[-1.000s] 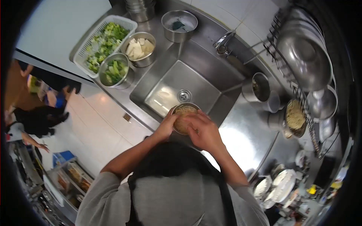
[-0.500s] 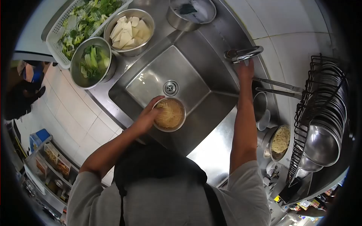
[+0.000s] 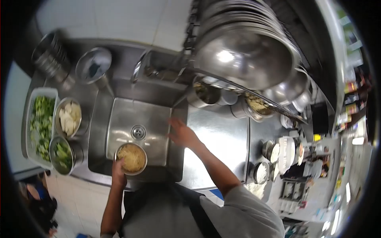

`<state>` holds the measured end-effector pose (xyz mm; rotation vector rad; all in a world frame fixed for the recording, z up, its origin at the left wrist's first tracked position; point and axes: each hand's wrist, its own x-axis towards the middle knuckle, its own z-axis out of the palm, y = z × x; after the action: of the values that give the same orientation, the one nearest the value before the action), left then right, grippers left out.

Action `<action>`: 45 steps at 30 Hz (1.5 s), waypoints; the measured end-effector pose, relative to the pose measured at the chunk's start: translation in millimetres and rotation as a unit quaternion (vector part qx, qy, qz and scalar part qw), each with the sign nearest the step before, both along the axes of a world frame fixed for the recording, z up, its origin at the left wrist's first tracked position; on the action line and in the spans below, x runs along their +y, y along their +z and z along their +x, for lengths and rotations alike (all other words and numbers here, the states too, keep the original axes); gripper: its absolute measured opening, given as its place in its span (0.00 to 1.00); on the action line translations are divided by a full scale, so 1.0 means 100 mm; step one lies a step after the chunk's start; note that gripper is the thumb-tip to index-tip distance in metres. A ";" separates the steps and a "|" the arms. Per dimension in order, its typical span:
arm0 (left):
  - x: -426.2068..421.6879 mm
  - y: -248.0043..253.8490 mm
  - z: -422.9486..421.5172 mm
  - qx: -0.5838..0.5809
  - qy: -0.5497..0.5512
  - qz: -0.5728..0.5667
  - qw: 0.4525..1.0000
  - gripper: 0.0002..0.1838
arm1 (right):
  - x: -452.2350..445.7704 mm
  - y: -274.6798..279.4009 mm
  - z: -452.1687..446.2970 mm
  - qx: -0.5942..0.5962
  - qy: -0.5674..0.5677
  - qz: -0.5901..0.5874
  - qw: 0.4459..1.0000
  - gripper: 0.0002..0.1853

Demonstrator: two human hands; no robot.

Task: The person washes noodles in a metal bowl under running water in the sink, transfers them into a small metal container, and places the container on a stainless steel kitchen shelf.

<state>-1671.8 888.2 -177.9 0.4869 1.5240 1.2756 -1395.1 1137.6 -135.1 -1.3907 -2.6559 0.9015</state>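
Observation:
My left hand (image 3: 119,171) grips the left rim of a round bowl (image 3: 145,162), its thumb over the edge. Thin yellowish strands (image 3: 131,157), like noodles or fine shreds, fill the bowl, which is held over the near side of a steel sink (image 3: 123,119). Over the sink's right side, my right hand (image 3: 182,134) is open and holds nothing. Its fingers point left and are slightly blurred by motion. The sink's drain (image 3: 138,132) lies just beyond the bowl. Behind the sink rises a curved faucet (image 3: 137,68).
Left of the sink stand a white basket of chopped greens (image 3: 42,126), a pot of white slices (image 3: 69,119) and a pot of green stalks (image 3: 62,155). A rack of large steel bowls (image 3: 246,59) overhangs the back right. A steel counter (image 3: 216,146) adjoins the sink.
My right hand has left the faucet and come down over the sink's right side. My left hand still holds the bowl. The view has turned to the right.

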 end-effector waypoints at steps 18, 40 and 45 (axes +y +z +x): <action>-0.11 -0.19 0.74 -0.248 -0.101 -0.019 0.963 0.29 | 0.47 3.35 3.26 -0.002 -0.380 0.489 0.785 0.27; -0.45 0.03 0.77 -0.148 -0.070 0.011 0.986 0.31 | 1.52 3.81 3.51 -0.130 -0.321 0.639 0.687 0.34; -0.50 -0.06 0.82 -0.255 -0.051 0.036 0.965 0.32 | 0.69 3.61 3.52 0.038 -0.322 0.667 0.671 0.42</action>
<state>-1589.5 838.2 -184.3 0.2500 1.0123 1.2597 -1043.3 1206.7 225.6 -1.3914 -1.5460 -0.8927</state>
